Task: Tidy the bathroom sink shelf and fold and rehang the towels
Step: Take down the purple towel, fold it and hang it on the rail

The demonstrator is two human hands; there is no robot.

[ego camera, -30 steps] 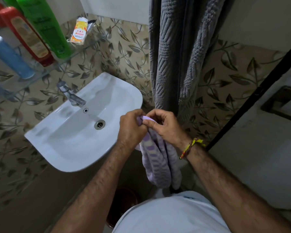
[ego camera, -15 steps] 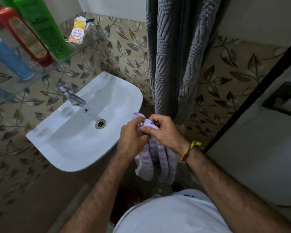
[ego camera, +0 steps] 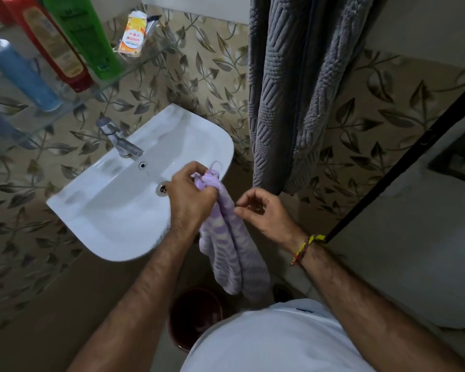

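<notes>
A small purple and white striped towel [ego camera: 232, 251] hangs folded lengthwise from my left hand [ego camera: 192, 200], which grips its top end beside the sink's right rim; a thin loop sticks up from that end. My right hand [ego camera: 263, 213] hovers just right of the towel, fingers curled and apart, holding nothing. A large grey textured towel [ego camera: 293, 89] hangs on the wall above and behind both hands. The glass shelf [ego camera: 134, 68] at upper left carries a green bottle [ego camera: 83, 33], a red bottle [ego camera: 51, 44], a blue bottle [ego camera: 22, 73] and an orange packet [ego camera: 132, 36].
The white sink [ego camera: 113, 208] with a chrome tap [ego camera: 121, 142] juts out from the leaf-patterned tiled wall. A dark red bucket [ego camera: 193, 318] stands on the floor under my arms. A black door frame [ego camera: 403, 170] runs diagonally on the right.
My right hand has let go of the towel's top and moved off to the right. The left hand now holds the towel alone, a little nearer the sink.
</notes>
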